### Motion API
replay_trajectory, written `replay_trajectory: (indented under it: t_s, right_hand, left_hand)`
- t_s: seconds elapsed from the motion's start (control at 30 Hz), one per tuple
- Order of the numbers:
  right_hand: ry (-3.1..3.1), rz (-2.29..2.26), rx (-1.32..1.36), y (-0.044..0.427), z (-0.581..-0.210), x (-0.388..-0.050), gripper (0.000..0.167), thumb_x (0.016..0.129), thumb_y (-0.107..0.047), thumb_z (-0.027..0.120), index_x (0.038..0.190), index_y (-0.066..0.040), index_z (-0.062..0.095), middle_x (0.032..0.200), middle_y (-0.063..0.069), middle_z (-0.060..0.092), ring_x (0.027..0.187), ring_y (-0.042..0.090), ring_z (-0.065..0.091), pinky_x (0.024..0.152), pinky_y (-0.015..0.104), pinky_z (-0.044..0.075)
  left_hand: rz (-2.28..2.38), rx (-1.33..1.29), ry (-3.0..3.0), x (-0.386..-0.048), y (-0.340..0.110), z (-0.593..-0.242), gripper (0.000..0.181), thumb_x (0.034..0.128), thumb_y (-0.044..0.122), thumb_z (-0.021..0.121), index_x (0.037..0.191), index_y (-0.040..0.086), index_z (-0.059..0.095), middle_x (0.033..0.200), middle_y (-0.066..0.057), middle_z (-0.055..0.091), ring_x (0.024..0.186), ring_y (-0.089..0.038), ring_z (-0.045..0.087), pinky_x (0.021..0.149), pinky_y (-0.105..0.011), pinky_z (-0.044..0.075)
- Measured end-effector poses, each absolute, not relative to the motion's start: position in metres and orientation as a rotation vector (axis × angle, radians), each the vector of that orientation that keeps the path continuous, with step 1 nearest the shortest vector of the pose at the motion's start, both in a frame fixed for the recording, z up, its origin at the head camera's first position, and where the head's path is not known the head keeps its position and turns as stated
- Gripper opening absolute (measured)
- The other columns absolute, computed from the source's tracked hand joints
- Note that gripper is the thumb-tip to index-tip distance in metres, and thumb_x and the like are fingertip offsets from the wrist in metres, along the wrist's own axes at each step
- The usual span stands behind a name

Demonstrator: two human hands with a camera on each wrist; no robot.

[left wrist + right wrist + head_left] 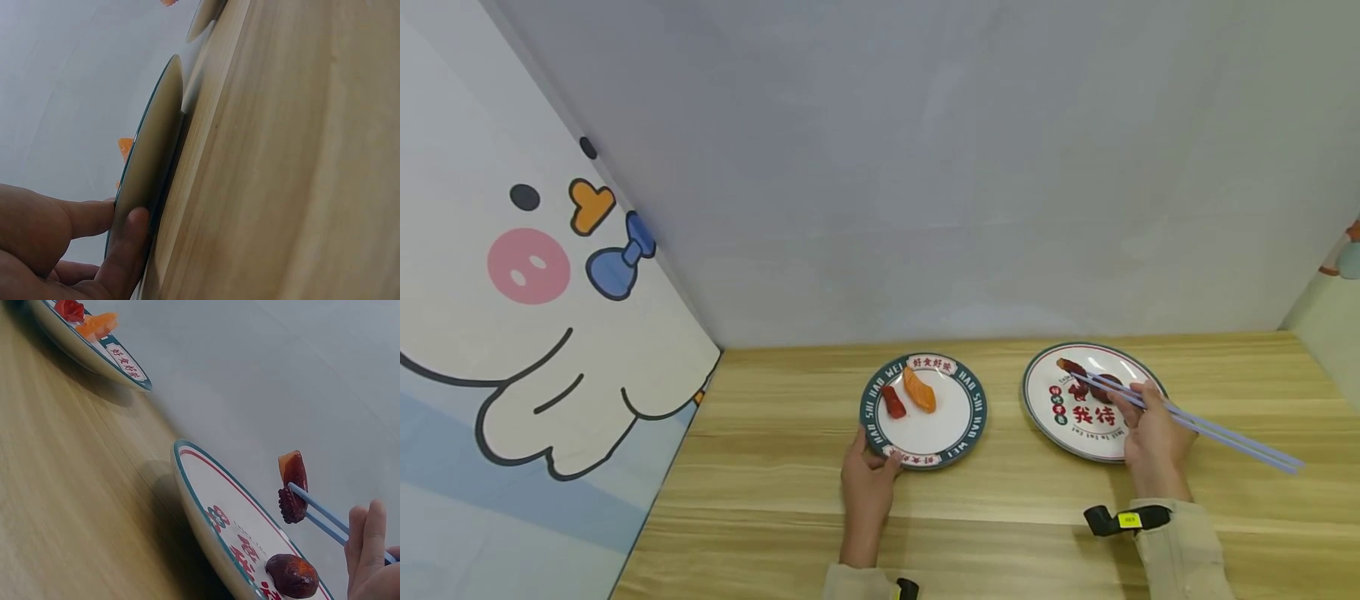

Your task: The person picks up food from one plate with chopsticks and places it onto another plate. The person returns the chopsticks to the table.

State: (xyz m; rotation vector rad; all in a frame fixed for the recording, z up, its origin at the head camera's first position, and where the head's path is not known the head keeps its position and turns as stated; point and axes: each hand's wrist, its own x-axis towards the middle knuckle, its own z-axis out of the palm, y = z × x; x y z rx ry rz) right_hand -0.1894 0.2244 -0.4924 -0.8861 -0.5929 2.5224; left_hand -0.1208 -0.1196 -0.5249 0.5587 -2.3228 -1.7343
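My left hand (871,477) grips the near-left edge of a green-rimmed plate (940,425), with fingers beneath the rim. An orange salmon-like slice (919,390) and a small red piece (893,402) lie on it. My right hand (1156,437) holds pale blue chopsticks (1232,433) over the near-right part of a second plate (1037,385), white with red lettering. Their tips pinch a dark red, suckered piece like octopus tentacle (292,487), raised above that plate. A round, glossy brown piece (292,575) sits on the plate below.
Both plates are on a wood-grain table (760,475), the second to the right of the first. A pale grey wall (925,183) rises behind the table. At the left stands a panel with cartoon print (460,317).
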Motion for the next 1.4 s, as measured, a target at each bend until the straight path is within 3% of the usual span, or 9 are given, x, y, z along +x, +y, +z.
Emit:
replay_trajectory:
  t_s: [0.67, 1.4]
  right_hand:
    - [-0.888, 2.4, -0.895, 0.22, -0.498, -0.189, 0.011, 0.103, -0.003, 0.063, 0.098, 0.004, 0.067, 0.084, 0.007, 0.069, 0.066, 0.019, 0.076, 0.065, 0.028, 0.064]
    - [-1.087, 2.306, -0.872, 0.213, -0.503, -0.192, 0.012, 0.104, -0.004, 0.062, 0.094, 0.002, 0.066, 0.074, 0.004, 0.07, 0.067, 0.013, 0.075, 0.064, 0.025, 0.063]
  left_hand:
    - [-1.728, 0.58, -2.34, -0.122, -0.12, -0.527, 0.073, 0.093, -0.003, 0.076, 0.156, -0.013, 0.039, 0.098, -0.018, 0.065, 0.08, -0.019, 0.067, 0.058, -0.021, 0.055]
    - [-1.717, 0.566, -2.347, -0.122, -0.12, -0.529, 0.073, 0.0931, -0.002, 0.076, 0.155, -0.014, 0.039, 0.103, -0.02, 0.065, 0.077, -0.017, 0.067, 0.057, -0.022, 0.055]
